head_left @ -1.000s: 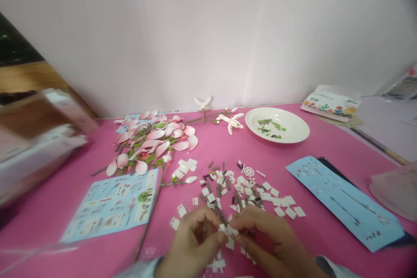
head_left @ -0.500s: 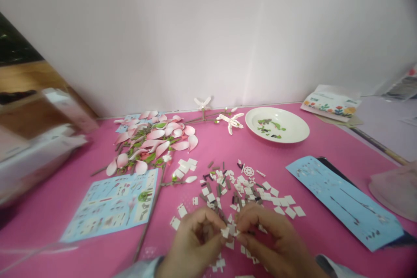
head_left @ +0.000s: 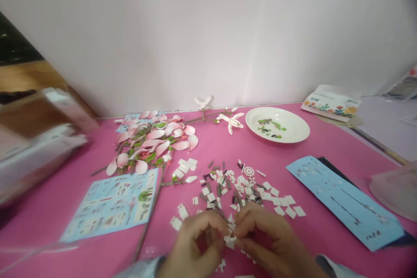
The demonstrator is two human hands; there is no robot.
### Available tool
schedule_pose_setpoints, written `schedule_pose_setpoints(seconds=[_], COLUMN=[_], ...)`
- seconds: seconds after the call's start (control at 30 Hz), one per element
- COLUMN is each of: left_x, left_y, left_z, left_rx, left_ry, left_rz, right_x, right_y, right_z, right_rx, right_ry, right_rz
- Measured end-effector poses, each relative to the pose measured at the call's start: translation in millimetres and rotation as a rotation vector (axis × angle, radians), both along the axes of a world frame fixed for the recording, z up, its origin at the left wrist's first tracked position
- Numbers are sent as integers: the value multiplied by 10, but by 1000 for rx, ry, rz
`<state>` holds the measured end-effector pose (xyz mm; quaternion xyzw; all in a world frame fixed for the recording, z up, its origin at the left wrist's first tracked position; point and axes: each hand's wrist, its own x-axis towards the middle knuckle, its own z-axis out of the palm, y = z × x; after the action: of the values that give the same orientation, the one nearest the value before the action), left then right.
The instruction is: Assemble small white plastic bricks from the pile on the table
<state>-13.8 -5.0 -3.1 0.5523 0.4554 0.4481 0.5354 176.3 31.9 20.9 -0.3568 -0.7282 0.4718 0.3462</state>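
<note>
Low in the middle of the head view, my left hand (head_left: 200, 243) and my right hand (head_left: 265, 243) meet at their fingertips. Between them is a small white brick piece (head_left: 229, 235), pinched from both sides; its exact shape is partly covered by the fingers. Both hands are closed. Just beyond them spreads a pile of loose white, grey and black brick pieces (head_left: 249, 191). A few white pieces also lie under and in front of my hands. A long brown brick branch (head_left: 153, 208) with a white bud lies left of my left hand.
Pink and white petals (head_left: 156, 134) with green pieces are heaped at the back left. A blue instruction sheet (head_left: 110, 204) lies in front of them; a blue booklet (head_left: 342, 200) is at right. A white plate (head_left: 299, 128) holds green pieces. White brick flowers (head_left: 230, 121) rest by the wall.
My fingertips have drawn closer together around the white piece, now showing less of it. My right hand has shifted slightly left. The things on the table have stayed put.
</note>
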Motion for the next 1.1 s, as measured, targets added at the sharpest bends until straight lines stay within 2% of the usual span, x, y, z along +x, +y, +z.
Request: schedule_pose_setpoints(seconds=[0.13,0.33,0.57,0.8,1.1], left_x=[-4,10,19,17,2], left_y=[5,-28,15,29,5], left_z=[24,-75,12,-20,-38], left_rx=[41,-112,1,48,66], left_ry=[-55,-52,-70,-122,-74], left_rz=[-15,72,16,-5,-17], right_x=[4,-9,-3,-13,-28], right_y=[-2,-1,-16,-17,-40], right_z=[-14,-20,-55,-49,-25], right_rx=[-22,-37,-37,14,-101], right_ry=[8,47,30,28,-80], right_rz=[-23,-51,-52,-32,-36])
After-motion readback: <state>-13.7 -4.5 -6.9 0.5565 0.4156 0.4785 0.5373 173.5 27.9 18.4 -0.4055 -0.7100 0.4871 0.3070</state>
